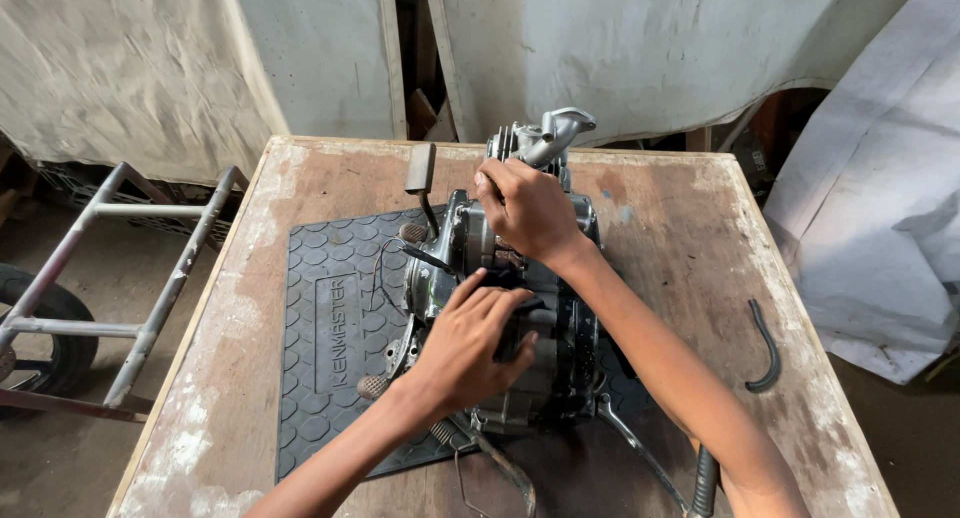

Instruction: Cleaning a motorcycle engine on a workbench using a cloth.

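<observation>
Left hand (470, 343) fingers curled on engine (520, 308) casing at 6 o'clock; right hand (525, 210) fingers gripping its top, 12 o'clock, on surface (690, 238).

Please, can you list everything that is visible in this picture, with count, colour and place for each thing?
engine block: one, grey and black metal, middle of the table, on the mat
rubber mat: one, dark grey, honeycomb pattern, left half of the table, under the engine
table: one, worn brown wood with pale patches, fills the centre
curved hose: one, black, on the table's right side, apart from the engine
lever with flat pedal: one, dark, rising from the engine's far left
metal frame: one, grey tubes, on the floor to the left
tyre: one, black, at the left edge
cloth sheets: several, off-white, hanging behind
left hand: one, resting on the engine's near side
right hand: one, gripping the engine's far top
</observation>
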